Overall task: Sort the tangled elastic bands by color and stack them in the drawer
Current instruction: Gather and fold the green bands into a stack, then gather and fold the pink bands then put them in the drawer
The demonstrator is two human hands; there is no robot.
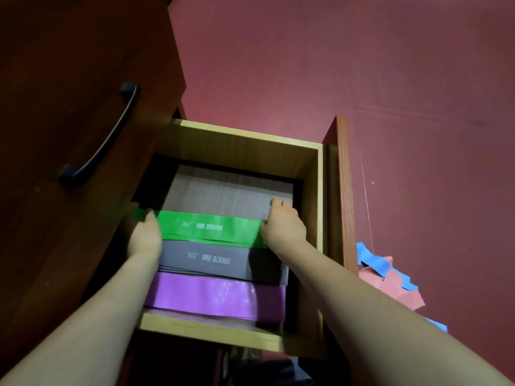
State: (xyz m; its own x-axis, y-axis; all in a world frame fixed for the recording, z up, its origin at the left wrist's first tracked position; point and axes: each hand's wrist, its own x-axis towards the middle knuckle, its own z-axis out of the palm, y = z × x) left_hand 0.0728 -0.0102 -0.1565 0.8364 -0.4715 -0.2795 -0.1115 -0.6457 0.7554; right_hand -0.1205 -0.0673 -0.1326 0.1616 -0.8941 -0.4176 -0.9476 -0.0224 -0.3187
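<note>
Wooden drawer: green band, ends gripped by fingers of left hand, right hand.

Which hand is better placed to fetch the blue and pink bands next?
Probably the right hand: the blue and pink bands lie outside the drawer on its side, while the left hand is at the far end of the green bands.

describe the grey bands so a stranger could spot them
Look into the open light-wood drawer. Three flat stacks of elastic bands lie across it. The dark grey stack is the middle one, between the bright green stack and the glossy purple stack.
</note>
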